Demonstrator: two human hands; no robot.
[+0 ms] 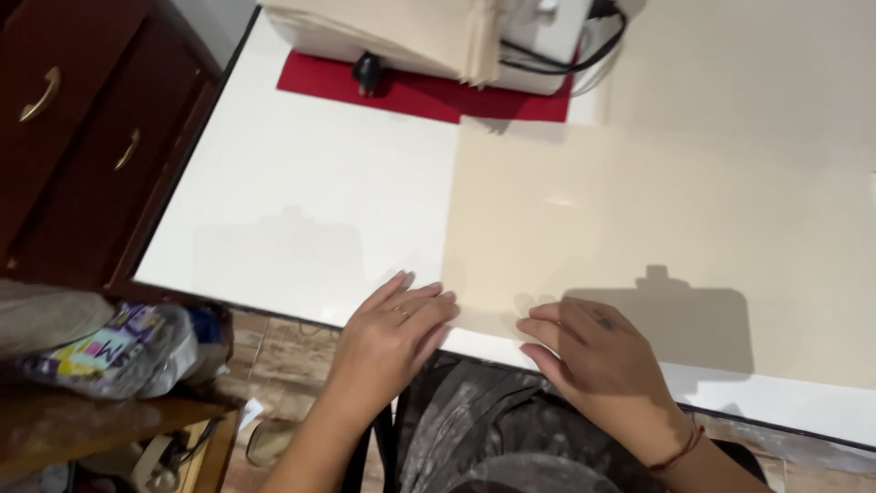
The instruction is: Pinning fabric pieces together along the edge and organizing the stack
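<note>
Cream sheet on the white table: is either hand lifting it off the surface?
No. The cream sheet lies flat on the white table, with the left hand and right hand pressed on its near edge.

Table (pixel 301 210) mid open; machine (pixel 456 36) blocks far edge.

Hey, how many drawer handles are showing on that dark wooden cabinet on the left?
2. One brass drawer handle is on the upper-left drawer front, the other handle on the drawer nearer the white table. More may be hidden beyond the frame's edge.
</note>
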